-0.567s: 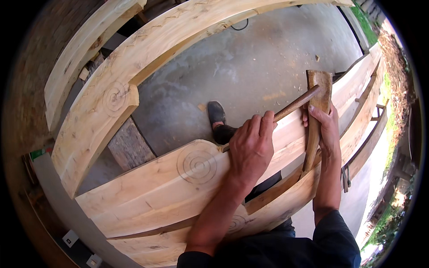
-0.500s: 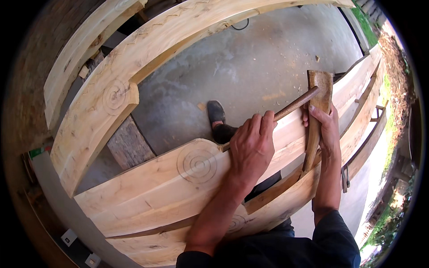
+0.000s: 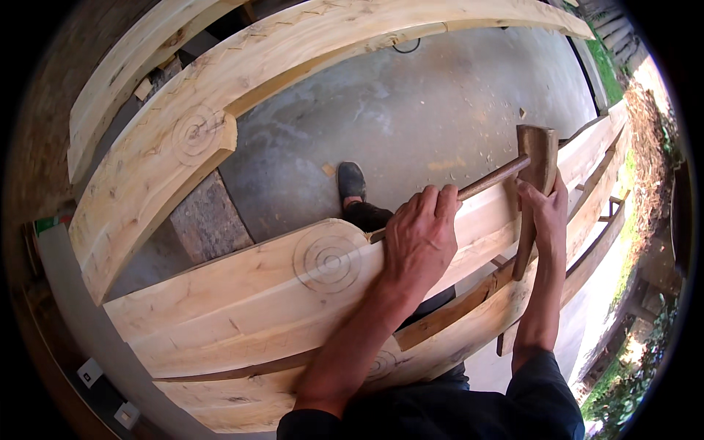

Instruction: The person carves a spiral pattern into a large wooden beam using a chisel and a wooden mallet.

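An adze (image 3: 539, 150) with a long brown head and a slim wooden handle is held in both hands above the pale timbers on the right. My left hand (image 3: 422, 238) is closed round the handle (image 3: 493, 178), its knuckles up. My right hand (image 3: 547, 209) grips the long head below where the handle enters it, fingers partly hidden behind. The head's narrow lower end points toward me, over the nearer curved beam (image 3: 447, 334); whether it touches the wood I cannot tell. Beneath my left forearm lies a shaped plank (image 3: 242, 301) with concentric rings drawn on its end.
Across the concrete floor (image 3: 315, 117) arches a long curved beam (image 3: 293, 37) with zigzag marks and rings. A rough wooden block (image 3: 211, 220) lies beneath the timbers. My shoe (image 3: 351, 181) stands between them. Small chips lie on the floor. Grass (image 3: 605, 70) and debris border the right.
The view has shifted slightly. The adze head's lower end has swung to the right, so the head stands steeper in view. Both hands keep their grip.
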A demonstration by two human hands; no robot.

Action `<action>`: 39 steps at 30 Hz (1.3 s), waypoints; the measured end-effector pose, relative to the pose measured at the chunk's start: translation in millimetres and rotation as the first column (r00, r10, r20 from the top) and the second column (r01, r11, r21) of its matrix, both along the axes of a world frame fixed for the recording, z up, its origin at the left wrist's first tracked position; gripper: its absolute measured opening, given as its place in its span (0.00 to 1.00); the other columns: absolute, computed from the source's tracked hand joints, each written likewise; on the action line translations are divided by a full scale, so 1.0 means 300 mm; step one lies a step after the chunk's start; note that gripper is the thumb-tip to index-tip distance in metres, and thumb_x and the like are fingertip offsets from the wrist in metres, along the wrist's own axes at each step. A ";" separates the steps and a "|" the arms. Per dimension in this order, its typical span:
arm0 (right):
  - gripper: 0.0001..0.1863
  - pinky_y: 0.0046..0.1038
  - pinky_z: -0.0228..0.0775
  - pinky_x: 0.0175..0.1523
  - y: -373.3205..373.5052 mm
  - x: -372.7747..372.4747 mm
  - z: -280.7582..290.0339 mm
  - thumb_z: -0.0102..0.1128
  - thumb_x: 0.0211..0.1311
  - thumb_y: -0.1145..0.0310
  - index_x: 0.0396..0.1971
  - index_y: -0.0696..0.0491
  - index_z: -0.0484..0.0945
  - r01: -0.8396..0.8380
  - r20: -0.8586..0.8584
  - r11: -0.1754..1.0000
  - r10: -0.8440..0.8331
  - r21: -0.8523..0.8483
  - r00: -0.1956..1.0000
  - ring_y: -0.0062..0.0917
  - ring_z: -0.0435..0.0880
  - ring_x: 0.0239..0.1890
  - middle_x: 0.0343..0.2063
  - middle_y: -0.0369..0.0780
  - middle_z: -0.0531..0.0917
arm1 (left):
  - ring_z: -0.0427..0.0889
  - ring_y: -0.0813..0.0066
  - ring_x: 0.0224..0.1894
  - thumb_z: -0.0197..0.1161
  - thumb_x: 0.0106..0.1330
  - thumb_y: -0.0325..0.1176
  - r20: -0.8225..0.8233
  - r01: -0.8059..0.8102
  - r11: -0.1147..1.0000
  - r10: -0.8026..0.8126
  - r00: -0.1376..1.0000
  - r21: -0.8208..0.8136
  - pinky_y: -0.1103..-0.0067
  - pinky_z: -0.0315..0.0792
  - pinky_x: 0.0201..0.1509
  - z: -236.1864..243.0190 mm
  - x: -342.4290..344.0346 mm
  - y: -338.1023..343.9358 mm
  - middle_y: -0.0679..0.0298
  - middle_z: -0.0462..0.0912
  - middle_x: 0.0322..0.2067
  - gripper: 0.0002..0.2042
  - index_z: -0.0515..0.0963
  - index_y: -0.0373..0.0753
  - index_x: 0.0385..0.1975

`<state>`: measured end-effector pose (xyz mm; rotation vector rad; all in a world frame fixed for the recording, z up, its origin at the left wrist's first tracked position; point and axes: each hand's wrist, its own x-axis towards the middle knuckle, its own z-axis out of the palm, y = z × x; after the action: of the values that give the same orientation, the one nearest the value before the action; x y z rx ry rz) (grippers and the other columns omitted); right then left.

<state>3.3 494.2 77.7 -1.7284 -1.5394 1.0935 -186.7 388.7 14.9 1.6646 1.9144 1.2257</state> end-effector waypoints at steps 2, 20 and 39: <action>0.21 0.27 0.74 0.39 0.003 -0.001 0.037 0.72 0.58 0.72 0.51 0.58 0.80 -0.081 0.046 0.994 0.085 -0.076 0.995 0.23 0.81 0.30 0.31 0.37 0.83 | 0.84 0.59 0.34 0.67 0.70 0.27 0.007 -0.001 1.000 0.001 1.000 -0.011 0.66 0.78 0.38 -0.001 -0.003 -0.001 0.59 0.79 0.33 0.08 0.80 0.38 0.47; 0.28 0.27 0.79 0.55 -0.028 0.051 -0.020 0.78 0.59 0.71 0.59 0.60 0.79 -0.019 0.044 0.999 0.021 -0.040 0.999 0.23 0.86 0.46 0.45 0.40 0.88 | 0.79 0.64 0.34 0.70 0.64 0.23 -0.100 0.080 0.982 -0.064 0.993 0.173 0.67 0.73 0.39 0.010 -0.009 0.008 0.64 0.78 0.34 0.16 0.83 0.40 0.51; 0.30 0.29 0.77 0.58 -0.017 0.039 -0.022 0.76 0.58 0.73 0.61 0.61 0.78 -0.005 0.134 0.999 0.011 -0.047 0.991 0.25 0.85 0.47 0.46 0.41 0.88 | 0.84 0.60 0.35 0.69 0.68 0.23 -0.023 -0.010 0.999 0.011 1.000 0.041 0.67 0.77 0.41 0.019 -0.006 0.009 0.60 0.80 0.33 0.13 0.82 0.38 0.51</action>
<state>14.9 489.0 71.1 -1.8620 -1.6139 1.0429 -188.5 391.4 20.7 1.6991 1.9260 1.2632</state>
